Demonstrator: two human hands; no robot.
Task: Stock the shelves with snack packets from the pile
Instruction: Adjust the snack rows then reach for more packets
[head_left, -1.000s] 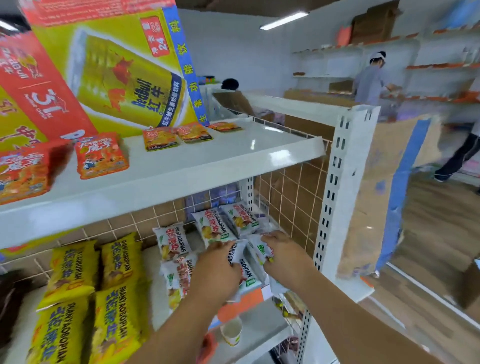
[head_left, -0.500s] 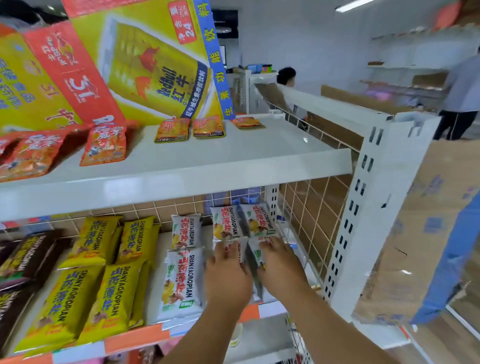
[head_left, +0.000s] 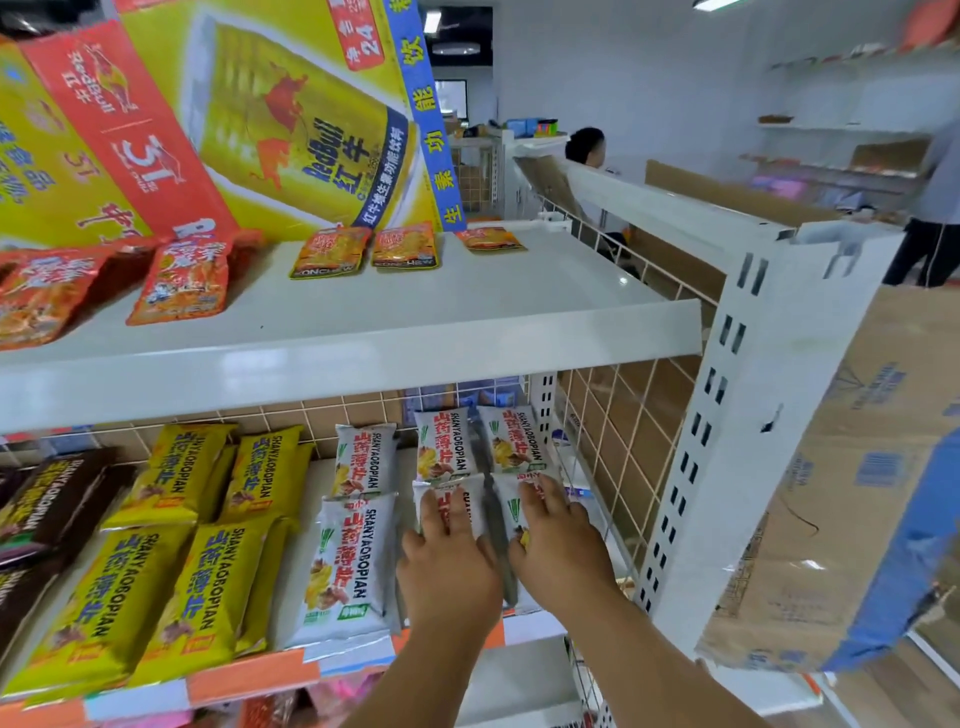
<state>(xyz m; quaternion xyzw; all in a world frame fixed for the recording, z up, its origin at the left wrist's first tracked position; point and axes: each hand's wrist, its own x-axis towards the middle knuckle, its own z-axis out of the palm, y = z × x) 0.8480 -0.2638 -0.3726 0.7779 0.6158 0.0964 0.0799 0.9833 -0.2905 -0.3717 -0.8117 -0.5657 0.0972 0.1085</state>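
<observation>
White packets (head_left: 353, 561) are laid on the shelf (head_left: 318, 483) beside yellow packets (head_left: 192, 597); cardboard (head_left: 831, 493) is propped at its end. Left hand (head_left: 449, 561) and right hand (head_left: 558, 545) are pressed flat on them.

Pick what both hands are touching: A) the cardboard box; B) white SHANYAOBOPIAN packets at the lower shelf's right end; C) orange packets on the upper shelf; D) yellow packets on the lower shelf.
B: the left hand and right hand lie flat, side by side, on the front white SHANYAOBOPIAN packets at the right end of the lower shelf.
</observation>
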